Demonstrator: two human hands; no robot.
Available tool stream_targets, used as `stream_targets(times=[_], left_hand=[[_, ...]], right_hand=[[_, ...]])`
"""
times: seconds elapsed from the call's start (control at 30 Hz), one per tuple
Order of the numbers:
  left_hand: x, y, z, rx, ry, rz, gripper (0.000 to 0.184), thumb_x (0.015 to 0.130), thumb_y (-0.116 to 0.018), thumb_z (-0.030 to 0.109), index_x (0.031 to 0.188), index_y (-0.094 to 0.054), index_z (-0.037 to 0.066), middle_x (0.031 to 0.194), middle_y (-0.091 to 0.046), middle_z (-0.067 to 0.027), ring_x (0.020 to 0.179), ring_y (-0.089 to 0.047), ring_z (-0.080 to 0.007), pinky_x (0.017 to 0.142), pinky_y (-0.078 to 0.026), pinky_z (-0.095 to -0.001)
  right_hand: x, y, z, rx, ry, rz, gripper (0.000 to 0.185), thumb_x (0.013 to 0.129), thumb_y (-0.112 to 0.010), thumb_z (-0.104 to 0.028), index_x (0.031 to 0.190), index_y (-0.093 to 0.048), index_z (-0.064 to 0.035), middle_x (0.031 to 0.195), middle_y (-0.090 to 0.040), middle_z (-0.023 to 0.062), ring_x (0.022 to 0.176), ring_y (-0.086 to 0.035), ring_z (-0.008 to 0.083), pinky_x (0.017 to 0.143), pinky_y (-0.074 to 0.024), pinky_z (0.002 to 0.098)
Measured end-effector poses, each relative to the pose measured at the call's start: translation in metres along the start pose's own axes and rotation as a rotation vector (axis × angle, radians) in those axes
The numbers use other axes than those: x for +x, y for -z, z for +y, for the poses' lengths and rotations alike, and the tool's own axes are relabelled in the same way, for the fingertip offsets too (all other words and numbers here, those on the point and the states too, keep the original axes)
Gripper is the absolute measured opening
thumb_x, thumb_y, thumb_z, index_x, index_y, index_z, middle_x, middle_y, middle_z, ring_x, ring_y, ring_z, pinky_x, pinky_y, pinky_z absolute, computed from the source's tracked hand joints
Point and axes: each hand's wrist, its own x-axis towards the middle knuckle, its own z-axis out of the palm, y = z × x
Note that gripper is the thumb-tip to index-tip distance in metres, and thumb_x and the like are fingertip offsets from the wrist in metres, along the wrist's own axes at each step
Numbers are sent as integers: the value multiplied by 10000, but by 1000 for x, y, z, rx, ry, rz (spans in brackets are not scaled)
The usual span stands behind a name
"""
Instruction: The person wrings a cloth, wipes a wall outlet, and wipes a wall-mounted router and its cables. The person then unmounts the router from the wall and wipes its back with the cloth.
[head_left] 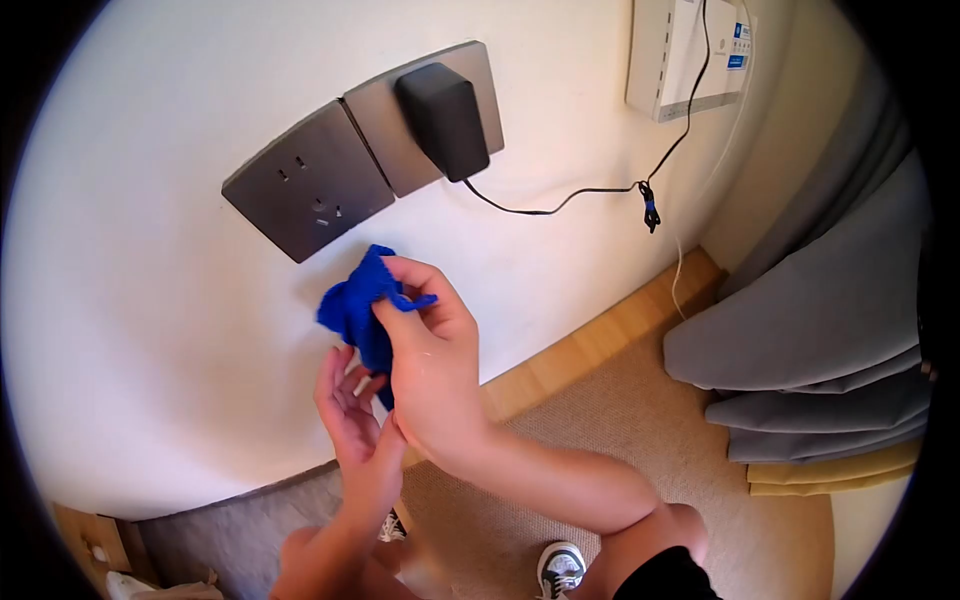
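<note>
A bright blue cloth (358, 303) is bunched in my right hand (437, 365), pinched between thumb and fingers. Part of the cloth hangs down behind that hand, out of sight. My left hand (350, 415) is just below and to the left, its fingers loosely curled and apart. It is close to the cloth's lower part; whether it touches it I cannot tell. Above both hands, a dark grey wall socket plate (285, 205) is fixed to the white wall, joined to a second plate (365, 130) carrying a black power adapter (443, 120).
A thin black cable (540, 212) runs from the adapter, past a tied bundle (650, 207), up to a white wall box (685, 60). Grey curtains (800, 310) hang at the right. Below are a wooden skirting board (600, 335), brown carpet (640, 420) and my shoe (560, 568).
</note>
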Motion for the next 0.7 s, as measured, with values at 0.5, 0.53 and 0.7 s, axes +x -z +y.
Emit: stream_targets(times=[0.5,0.53,0.7], left_hand=[[-39,-109,-10,121,271,-272,254,1032,-602,234,1150,-631,12,873,-607,25,767,-559,-107,722,-461,-263],[-36,-120,-5,228,244,-268,246,1016,-632,248,1045,-676,8,868,-635,-17,752,-566,-128,709,-459,-267],[1,-161,26,467,107,-318,264,969,-678,275,1012,-688,15,826,-607,-102,722,-577,-235,696,-470,-325]], right_hand=[[-42,168,-93,-505,43,-226,392,924,-656,-49,1304,-582,10,979,-682,82,851,-646,115,752,-540,264],[-41,170,-109,-499,-32,-233,344,913,-677,-74,1236,-611,24,975,-682,77,831,-645,130,788,-541,273],[-22,187,-160,-850,112,-220,224,885,-724,-117,1057,-638,-3,981,-677,58,892,-624,127,785,-523,273]])
